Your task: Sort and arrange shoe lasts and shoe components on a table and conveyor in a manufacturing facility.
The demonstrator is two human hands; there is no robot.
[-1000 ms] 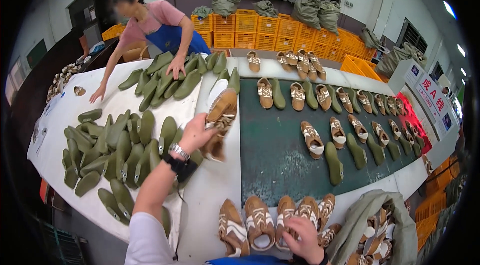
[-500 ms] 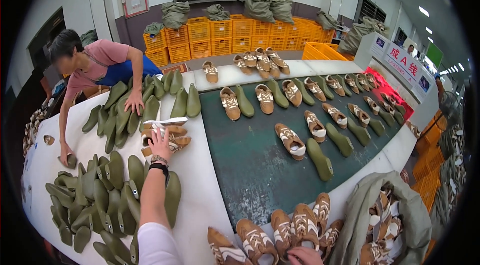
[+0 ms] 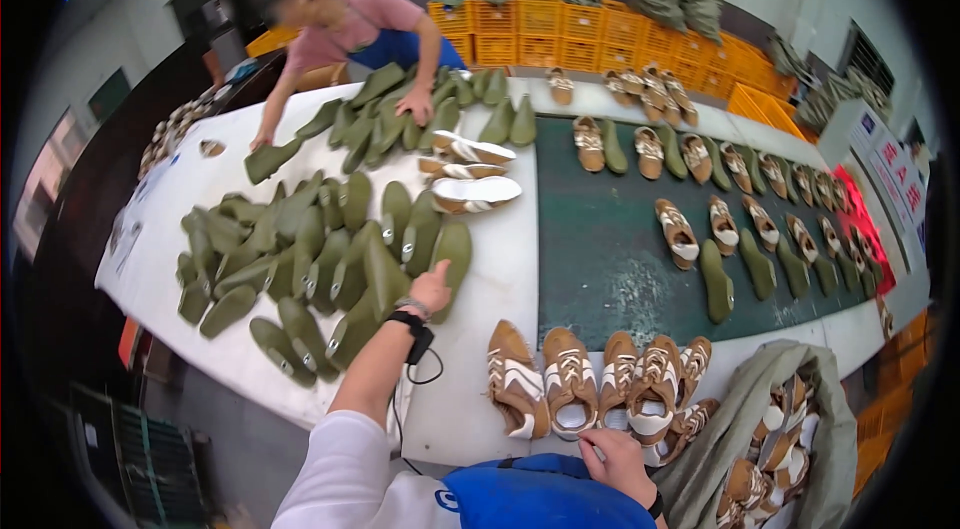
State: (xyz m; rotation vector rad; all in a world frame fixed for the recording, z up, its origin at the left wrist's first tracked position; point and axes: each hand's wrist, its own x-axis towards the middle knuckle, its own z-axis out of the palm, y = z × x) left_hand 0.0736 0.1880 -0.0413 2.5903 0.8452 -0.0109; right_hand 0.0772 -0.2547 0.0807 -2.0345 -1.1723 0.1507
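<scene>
My left hand (image 3: pixel 432 287) reaches over the pile's right end, one digit stretched against a green shoe last (image 3: pixel 455 254); its other fingers curl partly out of sight. Above that last lie brown-and-white sneakers, the nearest a sneaker (image 3: pixel 478 195) on its side with its white sole showing. My right hand (image 3: pixel 618 459) is low in front, fingers bent together beside the heels of several brown sneakers (image 3: pixel 572 374) at the table's near edge. Whatever its fingertips hold is hidden. Many more lasts (image 3: pixel 300 249) lie heaped left of my left arm.
Across the table a co-worker holds a green last (image 3: pixel 270 159) and rests another hand (image 3: pixel 415 104) on lasts. Sneakers and lasts stand in rows on a dark green surface (image 3: pixel 610 274). A grey-green sack (image 3: pixel 825 409) of sneakers is at the near right. Yellow crates (image 3: pixel 540 29) line the wall.
The view has swung left. My left hand has left the stacked sneakers and come nearer, onto the lasts; the nearest stacked sneaker now shows its sole. The co-worker's last has tilted up.
</scene>
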